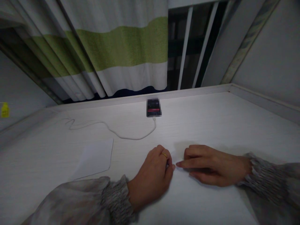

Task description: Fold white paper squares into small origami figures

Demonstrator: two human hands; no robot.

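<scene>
My left hand (153,176), with a gold-coloured ring on one finger, is closed, its thumb and fingertips pinched together. A small piece of white paper (172,154) shows faintly at its fingertips; most of it is hidden and blends with the white surface. My right hand (211,165) lies just to the right. Its index finger stretches toward the left thumb tip and presses down at the paper's edge, while its thumb is held apart. Left of my left hand, a flat sheet of white paper (96,157) rests on the surface.
Both hands rest on a white surface (201,125). Near its back edge lies a dark, pixelated device (153,107), with a white cable (126,137) running left from it. Behind hangs a white and green curtain (131,47) beside window bars (185,48). A yellow tag (5,110) is at the far left.
</scene>
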